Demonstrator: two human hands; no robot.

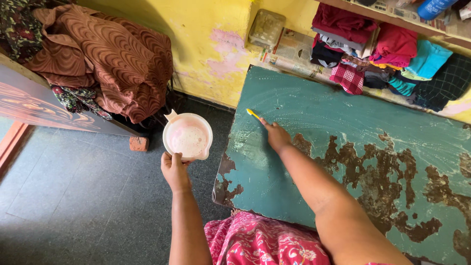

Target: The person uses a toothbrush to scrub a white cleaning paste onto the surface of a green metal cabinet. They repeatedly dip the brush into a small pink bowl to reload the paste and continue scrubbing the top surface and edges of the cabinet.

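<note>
**Brush on the table, jug off to the left**

The right hand (277, 136) grips a yellow brush (253, 114), its long axis pointing up-left across the wet green table (343, 122). The left hand (175, 169) is closed on a pink jug (188, 136) held over the floor (73, 196), just beside the table's edge.

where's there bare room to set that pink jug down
The green tabletop is mostly bare: a wide patch right of the right hand, up to the folded clothes. The grey floor left of the left hand and pink jug is bare too. The back wall is crowded.
</note>
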